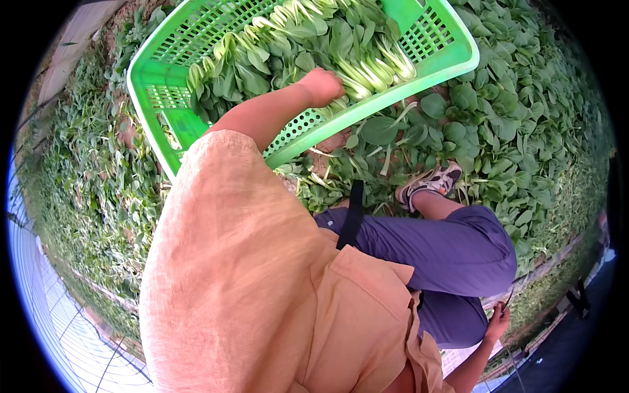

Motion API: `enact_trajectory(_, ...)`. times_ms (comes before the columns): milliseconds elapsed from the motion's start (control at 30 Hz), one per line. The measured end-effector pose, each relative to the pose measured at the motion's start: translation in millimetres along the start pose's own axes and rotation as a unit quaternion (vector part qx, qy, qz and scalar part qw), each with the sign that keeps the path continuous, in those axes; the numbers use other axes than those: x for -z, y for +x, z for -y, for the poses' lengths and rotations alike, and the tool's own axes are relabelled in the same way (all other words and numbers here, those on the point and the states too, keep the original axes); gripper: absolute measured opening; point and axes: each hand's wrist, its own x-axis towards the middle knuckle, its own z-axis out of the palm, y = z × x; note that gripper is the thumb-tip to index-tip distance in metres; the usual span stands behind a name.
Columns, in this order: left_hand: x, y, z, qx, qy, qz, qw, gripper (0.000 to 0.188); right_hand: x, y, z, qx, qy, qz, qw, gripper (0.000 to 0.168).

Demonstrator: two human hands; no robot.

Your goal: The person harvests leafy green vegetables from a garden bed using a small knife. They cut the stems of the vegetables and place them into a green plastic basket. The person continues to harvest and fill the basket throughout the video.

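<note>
My left hand (323, 87) is curled down among bok choy (361, 73) in a green plastic crate (422, 83), near the crate's close rim. Its fingertips are hidden, so whether it grips a stalk is unclear. The bok choy lie in rows, with pale stalk ends along the far side and others towards the near rim. Away at the lower right, beside my knee, my right hand (499, 317) holds a thin dark tool (509, 297), perhaps a knife; only a narrow blade-like part shows.
Leafy bok choy plants (506, 113) grow densely to the right of the crate. Loose leaves and stalks (381, 135) lie on the soil between the crate and my shoe (432, 184). Low greenery (98, 196) covers the ground at left. A black strap (352, 216) hangs over my trousers.
</note>
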Motion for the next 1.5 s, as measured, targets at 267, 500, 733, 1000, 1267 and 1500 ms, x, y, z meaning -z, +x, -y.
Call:
enact_trajectory(267,23.9,24.7,-21.0,0.014,-0.009,0.065,0.998,0.022,2.9,3.9,-22.8,0.005,0.026,-0.043,0.999,0.033)
enact_trajectory(500,23.4,22.4,-15.4,0.063,-0.034,0.144,0.987,0.030,-6.0,-3.1,-14.2,0.028,0.029,-0.030,0.999,0.033)
enact_trajectory(733,127.9,13.8,-6.0,0.126,-0.335,-0.236,0.903,0.022,-12.3,-4.6,1.3,-0.024,0.085,-0.037,0.995,0.027)
enact_trajectory(1000,242.5,-43.4,-188.3,-0.137,-0.467,-0.253,0.836,0.018,0.5,-7.4,27.6,-0.035,0.095,-0.077,0.992,0.029)
enact_trajectory(1267,187.3,-33.7,-236.5,-0.107,-0.246,0.101,0.958,0.073,-17.3,-21.3,-8.6,-0.067,0.219,-0.010,0.973,0.030)
enact_trajectory(1500,257.7,91.4,-314.1,-0.206,-0.194,0.026,0.959,0.039,-60.7,3.8,-73.0,-0.087,0.217,0.141,0.962,0.028)
